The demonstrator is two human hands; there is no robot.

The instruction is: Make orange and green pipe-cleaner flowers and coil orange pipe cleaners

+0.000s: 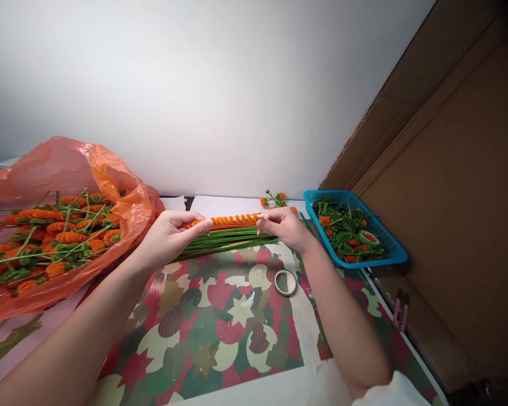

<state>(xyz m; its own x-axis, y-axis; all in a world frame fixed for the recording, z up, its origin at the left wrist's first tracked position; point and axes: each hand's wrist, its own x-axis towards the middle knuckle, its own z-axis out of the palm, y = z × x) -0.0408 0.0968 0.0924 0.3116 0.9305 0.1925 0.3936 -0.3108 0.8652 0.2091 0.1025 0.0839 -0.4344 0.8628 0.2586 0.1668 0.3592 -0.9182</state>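
An orange fuzzy strip [236,219], coiled in a spiral around a thin pale rod, stretches level between my two hands. The fingers of my left hand [175,232] pinch its left end. At the right end, thumb and fingers of my right hand [283,226] close on the coil and the rod tip. Below and behind the coil lies a bundle of long green stems [231,241], with straight orange strips along its upper side. A roll of green tape [285,282] rests on the patterned sheet [224,316] beneath my right hand.
An orange plastic bag [148,197] full of orange and green fuzzy pieces stands at left. At right sits a blue basket [393,254] with green and orange pieces. Small orange flowers [275,198] lie near the wall. A pink clip [401,313] is by the cardboard [457,186].
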